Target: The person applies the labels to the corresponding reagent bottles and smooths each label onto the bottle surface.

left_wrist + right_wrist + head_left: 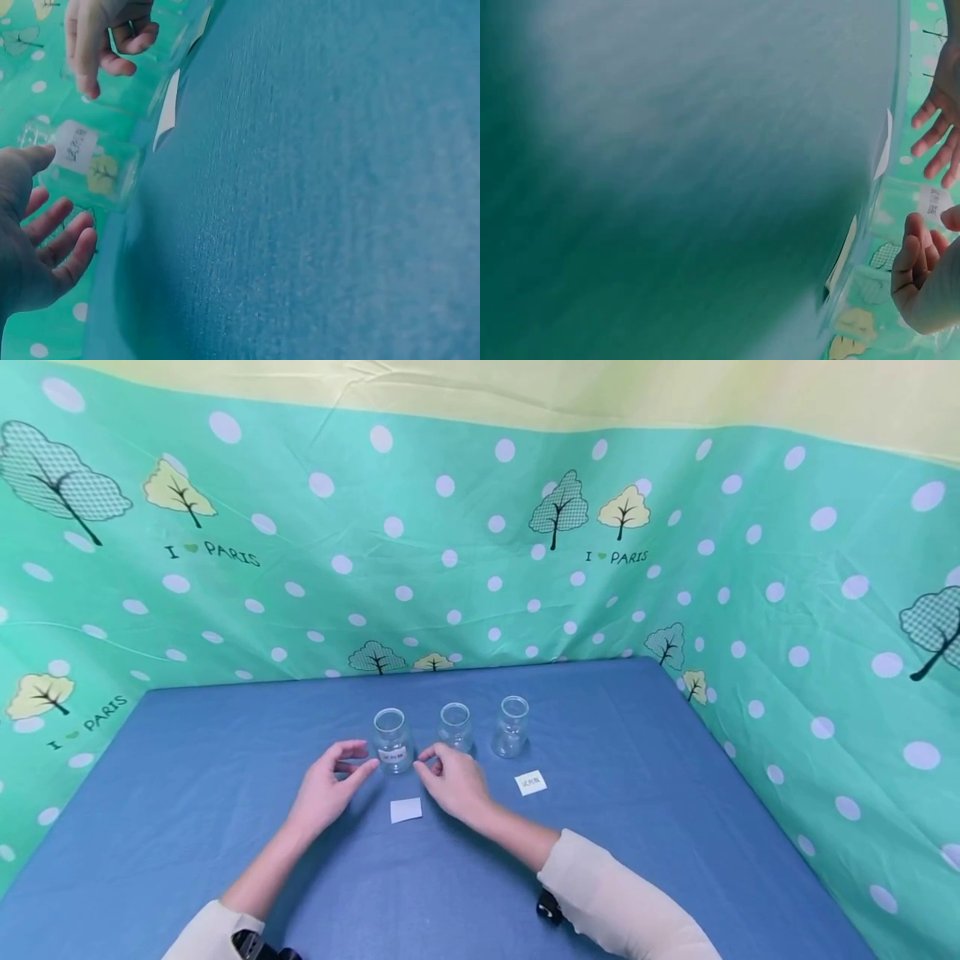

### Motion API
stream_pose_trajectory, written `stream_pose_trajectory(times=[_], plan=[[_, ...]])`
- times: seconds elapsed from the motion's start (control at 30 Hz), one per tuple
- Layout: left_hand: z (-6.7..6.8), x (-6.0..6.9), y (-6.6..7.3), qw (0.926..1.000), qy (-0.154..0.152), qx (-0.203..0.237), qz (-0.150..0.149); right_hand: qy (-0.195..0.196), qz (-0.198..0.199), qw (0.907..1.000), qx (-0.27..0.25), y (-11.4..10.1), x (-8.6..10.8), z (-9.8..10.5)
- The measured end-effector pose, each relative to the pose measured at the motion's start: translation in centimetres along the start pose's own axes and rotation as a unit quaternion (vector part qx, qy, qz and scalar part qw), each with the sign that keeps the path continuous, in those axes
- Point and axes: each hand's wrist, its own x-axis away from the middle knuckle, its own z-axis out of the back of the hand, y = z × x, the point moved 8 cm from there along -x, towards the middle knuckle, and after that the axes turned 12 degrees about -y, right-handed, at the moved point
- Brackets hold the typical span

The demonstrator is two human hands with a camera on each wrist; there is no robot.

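Observation:
A glass jar with a white written label on its front stands upright at the left of three jars. My left hand is at its left side, fingers spread and relaxed; in the left wrist view the thumb of the left hand is near the label. On the jar's other side is my right hand, fingers loosely bent, with nothing held in them. Whether either hand touches the glass I cannot tell. Behind the right hand stands the middle jar, partly hidden.
A third jar stands at the right. In front of it lies a white card with writing. A blank-looking white card lies nearer, between my forearms. A green patterned curtain hangs behind the blue table.

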Motion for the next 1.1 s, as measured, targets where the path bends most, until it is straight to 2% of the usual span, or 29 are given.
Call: stream_pose_trajectory(times=[0.17, 0.37, 0.77, 0.87, 1.1], plan=[[-0.6, 0.5, 0.9, 0.9997, -0.016, -0.018, 0.000, -0.017, 0.015, 0.9996, 0.016, 0.8, 1.0, 0.7], [-2.8, 0.6, 1.9, 0.9968, -0.073, -0.033, -0.001, -0.033, 0.022, 0.9989, 0.023, 2.0, 1.8, 1.7], [-6.7, 0.1, 4.7, 0.9834, -0.159, -0.080, -0.037, -0.062, 0.025, 0.9973, 0.028, 4.7, 3.0, 3.3], [-7.7, -0.2, 5.4, 0.9785, -0.168, -0.109, -0.049, -0.069, 0.026, 0.9969, 0.028, 5.2, 3.3, 3.7], [-9.4, -0.5, 6.5, 0.9691, -0.161, -0.171, -0.075, -0.093, 0.019, 0.9941, 0.054, 6.3, 3.7, 4.0]])
